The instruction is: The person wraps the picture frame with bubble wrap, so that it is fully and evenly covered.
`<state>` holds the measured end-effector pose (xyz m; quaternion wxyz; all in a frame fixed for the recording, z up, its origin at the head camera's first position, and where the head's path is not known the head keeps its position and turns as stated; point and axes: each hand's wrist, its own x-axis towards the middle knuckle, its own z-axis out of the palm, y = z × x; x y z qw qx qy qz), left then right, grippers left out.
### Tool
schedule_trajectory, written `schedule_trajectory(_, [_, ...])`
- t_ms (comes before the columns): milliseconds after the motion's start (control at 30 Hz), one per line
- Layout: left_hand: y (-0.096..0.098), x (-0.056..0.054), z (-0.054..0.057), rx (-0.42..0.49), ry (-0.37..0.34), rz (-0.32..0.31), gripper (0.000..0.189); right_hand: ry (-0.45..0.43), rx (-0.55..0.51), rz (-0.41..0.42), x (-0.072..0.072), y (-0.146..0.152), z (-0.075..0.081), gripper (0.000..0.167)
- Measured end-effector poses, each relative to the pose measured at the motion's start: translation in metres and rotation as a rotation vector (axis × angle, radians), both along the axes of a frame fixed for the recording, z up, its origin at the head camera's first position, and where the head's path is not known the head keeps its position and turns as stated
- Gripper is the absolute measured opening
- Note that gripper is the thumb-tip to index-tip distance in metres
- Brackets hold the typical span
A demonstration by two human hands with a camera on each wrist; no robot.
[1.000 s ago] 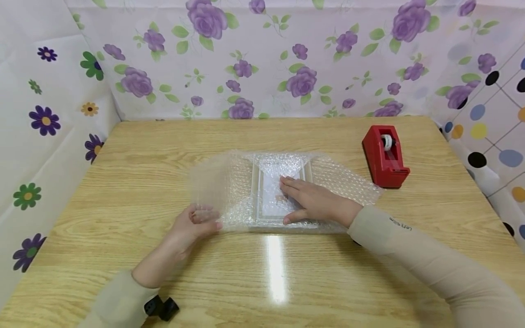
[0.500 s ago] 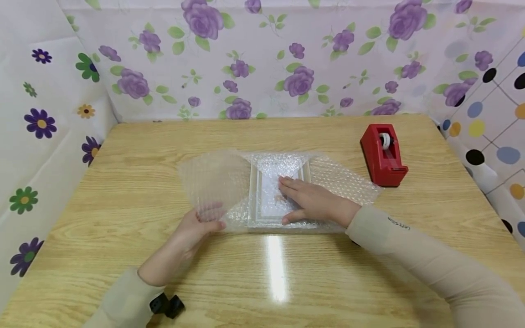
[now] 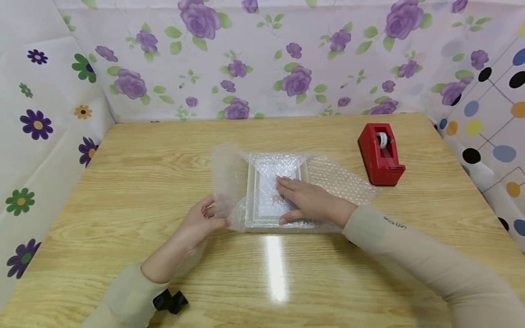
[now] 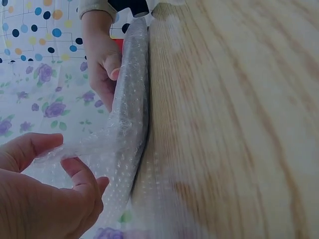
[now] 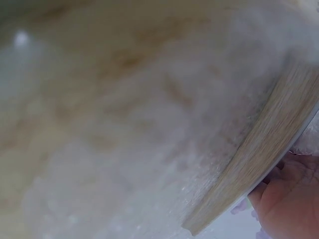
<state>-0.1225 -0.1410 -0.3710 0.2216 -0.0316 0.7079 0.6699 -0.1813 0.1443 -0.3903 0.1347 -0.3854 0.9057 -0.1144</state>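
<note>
A white picture frame [image 3: 266, 207] lies on a sheet of bubble wrap, part of which is folded over its top. My right hand [image 3: 305, 200] rests flat on the frame, its fingers straight and spread. At the frame's left side, my left hand [image 3: 197, 228] pinches the edge of the bubble wrap [image 3: 225, 177] between thumb and fingers, and that flap stands raised. The pinch shows closely in the left wrist view, where the wrap runs from the left hand [image 4: 55, 199] to the frame's side. In the right wrist view, the frame's wood-coloured edge [image 5: 264, 149] appears beside the right hand [image 5: 294, 199].
A red tape dispenser [image 3: 379, 155] with a roll of clear tape stands at the back right, just beyond the wrap's right end. The wooden table [image 3: 143, 173] meets a flowered cloth [image 3: 266, 59] behind and patterned cloths at both sides.
The left hand has moved slightly right, carrying the bubble wrap's left end up and in towards the frame. The right hand stays on the frame.
</note>
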Motion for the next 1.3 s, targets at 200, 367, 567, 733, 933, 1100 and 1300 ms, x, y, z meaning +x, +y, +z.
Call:
schedule_trajectory(200, [0.002,-0.004,0.001,-0.007,0.006,-0.071,0.087,0.008,0.020,0.008,0.001,-0.001,0.001,0.096])
schedule_trajectory(367, [0.008,-0.012,0.001,-0.023,0.056,-0.170,0.091,0.010,0.023,0.011,0.001,-0.001,0.001,0.096])
schedule_trajectory(567, [0.015,-0.021,0.000,-0.038,0.097,-0.281,0.095,0.040,0.030,0.021,0.002,0.000,-0.001,0.095])
schedule_trajectory(733, [0.017,-0.024,-0.001,-0.007,0.098,-0.313,0.097,0.121,0.026,0.011,0.003,0.000,-0.003,0.093])
schedule_trajectory(933, [0.018,-0.028,0.000,0.012,0.073,-0.350,0.098,0.136,0.027,-0.037,0.004,0.001,-0.003,0.092])
schedule_trajectory(1100, [0.016,-0.033,0.003,0.008,0.026,-0.371,0.082,0.102,0.008,-0.056,0.001,0.002,-0.003,0.092])
schedule_trajectory(1300, [0.014,-0.040,0.006,0.117,-0.039,-0.325,0.063,0.009,-0.061,-0.062,-0.005,0.006,-0.004,0.086])
